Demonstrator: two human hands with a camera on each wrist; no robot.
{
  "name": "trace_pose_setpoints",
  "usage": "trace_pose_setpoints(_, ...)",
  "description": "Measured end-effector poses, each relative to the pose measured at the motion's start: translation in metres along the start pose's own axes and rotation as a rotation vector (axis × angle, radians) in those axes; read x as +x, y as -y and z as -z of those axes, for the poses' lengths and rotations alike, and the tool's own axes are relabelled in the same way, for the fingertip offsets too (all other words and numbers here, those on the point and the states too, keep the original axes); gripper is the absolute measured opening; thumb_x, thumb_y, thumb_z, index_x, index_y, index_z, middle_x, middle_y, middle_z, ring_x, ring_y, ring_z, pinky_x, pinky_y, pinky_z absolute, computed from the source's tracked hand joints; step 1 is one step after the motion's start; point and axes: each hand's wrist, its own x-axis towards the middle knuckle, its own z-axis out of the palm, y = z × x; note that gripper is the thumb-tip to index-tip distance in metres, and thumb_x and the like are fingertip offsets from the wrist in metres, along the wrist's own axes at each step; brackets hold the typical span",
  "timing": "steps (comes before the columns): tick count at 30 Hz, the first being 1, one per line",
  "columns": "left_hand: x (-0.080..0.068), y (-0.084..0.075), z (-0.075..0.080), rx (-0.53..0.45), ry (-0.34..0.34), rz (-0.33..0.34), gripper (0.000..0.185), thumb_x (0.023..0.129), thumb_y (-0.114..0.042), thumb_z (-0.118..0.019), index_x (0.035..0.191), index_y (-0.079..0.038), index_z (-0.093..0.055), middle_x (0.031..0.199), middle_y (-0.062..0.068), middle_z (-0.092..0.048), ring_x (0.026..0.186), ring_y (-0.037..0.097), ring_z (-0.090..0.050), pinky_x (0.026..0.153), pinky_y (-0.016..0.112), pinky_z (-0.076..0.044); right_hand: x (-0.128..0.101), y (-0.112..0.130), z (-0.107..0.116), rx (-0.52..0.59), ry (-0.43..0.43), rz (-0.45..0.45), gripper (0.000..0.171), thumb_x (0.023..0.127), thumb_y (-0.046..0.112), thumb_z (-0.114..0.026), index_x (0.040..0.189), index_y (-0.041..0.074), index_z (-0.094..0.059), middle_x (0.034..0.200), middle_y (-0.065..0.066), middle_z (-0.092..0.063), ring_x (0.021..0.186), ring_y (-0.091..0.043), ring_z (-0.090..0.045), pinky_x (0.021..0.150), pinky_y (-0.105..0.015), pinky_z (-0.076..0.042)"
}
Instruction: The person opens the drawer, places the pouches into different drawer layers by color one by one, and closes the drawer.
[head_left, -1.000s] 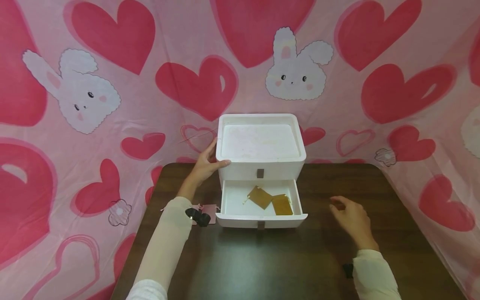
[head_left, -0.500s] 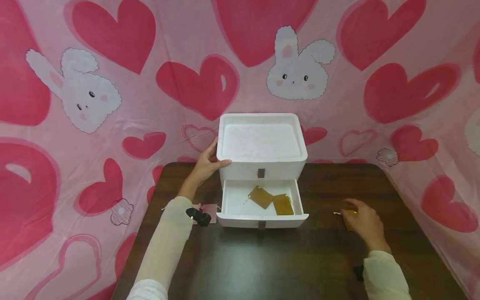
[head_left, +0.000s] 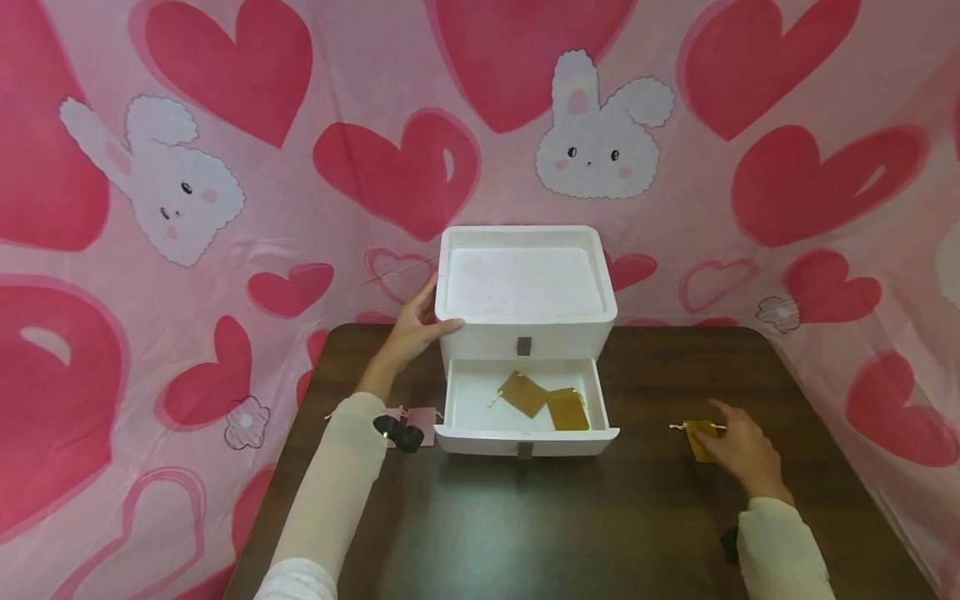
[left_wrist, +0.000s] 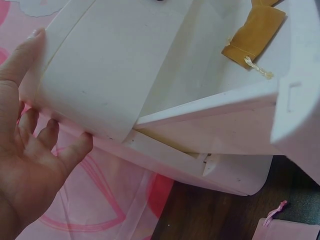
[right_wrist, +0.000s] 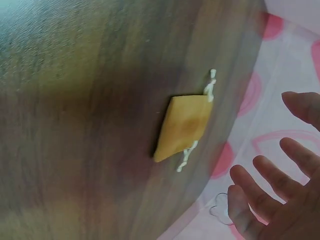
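A white two-drawer box [head_left: 525, 283] stands at the back of the dark table [head_left: 585, 525]. Its lower drawer [head_left: 525, 440] is pulled out and holds two brown drawstring pouches [head_left: 522, 393] [head_left: 567, 409]. My left hand [head_left: 416, 327] rests against the box's left side, thumb on the front corner; the left wrist view shows the fingers [left_wrist: 50, 135] relaxed on the wall. A yellow-brown pouch [head_left: 700, 437] lies on the table to the right. My right hand [head_left: 738, 446] hovers at it, and the right wrist view shows the fingers [right_wrist: 265, 180] spread and apart from the pouch [right_wrist: 184, 127].
A pink pouch [head_left: 423, 419] lies on the table left of the drawer, partly hidden behind my left wrist. Pink cloth with hearts and bunnies [head_left: 225, 208] hangs behind and at both sides of the table. The table's right edge is close to the yellow-brown pouch.
My right hand has moved right and toward me until it reached the yellow-brown pouch. The left hand, the box and the drawer have stayed where they were.
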Motion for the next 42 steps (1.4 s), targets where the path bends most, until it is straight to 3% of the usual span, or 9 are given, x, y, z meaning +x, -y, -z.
trace_pose_setpoints(4,-0.001,-0.002,-0.001,0.009,-0.004,0.0,0.096,0.09,-0.006,-0.074,0.164,-0.028,-0.018,0.171,-0.002,-0.023,0.158,0.024,-0.026,0.126,0.053,-0.028,0.006,-0.008,-0.004,0.001,0.049,-0.021,0.076,0.096,0.043,-0.064,0.151,-0.001,-0.037,0.15,-0.041,-0.036,0.122,-0.067,-0.045,0.082,-0.077,-0.046)
trace_pose_setpoints(10,-0.001,-0.003,-0.001,0.0,-0.001,-0.013,0.095,0.09,-0.005,-0.074,0.164,-0.027,-0.017,0.172,-0.001,-0.022,0.159,0.025,-0.024,0.127,0.053,-0.026,0.013,-0.021,-0.014,-0.008,0.086,-0.033,0.075,0.094,0.044,-0.064,0.148,-0.002,-0.041,0.142,-0.041,-0.046,0.11,-0.059,-0.057,0.075,-0.069,-0.049)
trace_pose_setpoints(18,-0.001,-0.002,-0.001,0.021,-0.008,-0.01,0.095,0.09,-0.007,-0.075,0.164,-0.028,-0.019,0.171,-0.001,-0.024,0.158,0.025,-0.026,0.127,0.05,-0.028,0.021,-0.033,-0.024,-0.016,0.128,-0.061,0.075,0.093,0.043,-0.065,0.148,-0.003,-0.04,0.139,-0.041,-0.046,0.11,-0.057,-0.056,0.077,-0.069,-0.049)
trace_pose_setpoints(28,-0.001,0.0,0.0,0.015,-0.012,-0.02,0.095,0.09,-0.005,-0.075,0.164,-0.029,-0.02,0.171,-0.001,-0.026,0.157,0.025,-0.029,0.127,0.05,-0.029,0.027,-0.035,-0.032,-0.032,0.096,-0.035,0.07,0.09,0.036,-0.066,0.144,-0.002,-0.046,0.134,-0.04,-0.047,0.11,-0.057,-0.055,0.078,-0.072,-0.049)
trace_pose_setpoints(42,-0.002,0.0,0.0,0.001,-0.004,-0.011,0.096,0.09,-0.004,-0.074,0.164,-0.03,-0.018,0.171,-0.003,-0.023,0.158,0.023,-0.026,0.128,0.049,-0.027,0.029,-0.037,-0.037,-0.026,0.078,-0.003,0.061,0.089,0.027,-0.065,0.141,-0.004,-0.051,0.133,-0.042,-0.045,0.107,-0.053,-0.056,0.078,-0.066,-0.05)
